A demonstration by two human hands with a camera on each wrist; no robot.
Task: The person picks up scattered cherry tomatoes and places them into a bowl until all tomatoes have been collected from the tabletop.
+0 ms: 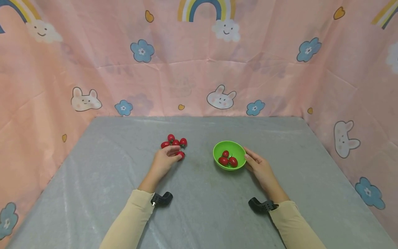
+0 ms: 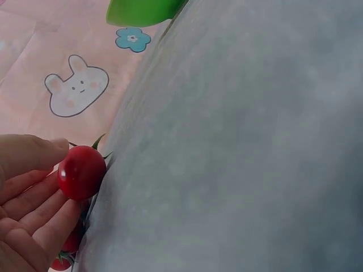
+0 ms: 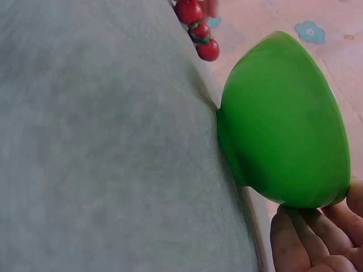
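Observation:
My left hand (image 1: 164, 159) has its thumb and fingertips around one red cherry tomato (image 2: 82, 173) with a green stem, low over the grey tabletop. Just beyond that hand lies a small cluster of several more cherry tomatoes (image 1: 175, 142), partly covered by the fingers in the head view. To the right, a light green bowl (image 1: 219, 149) stands upright with three cherry tomatoes (image 1: 233, 161) inside. My right hand (image 1: 260, 170) grips the bowl's right side, thumb at the rim and fingers against the outer wall below, as the right wrist view shows.
The grey cloth-covered table (image 1: 199, 207) spreads around both hands. A pink curtain (image 1: 174, 79) printed with rabbits, flowers and rainbows hangs behind the table and along both sides. Each wrist wears a black band (image 1: 162, 199).

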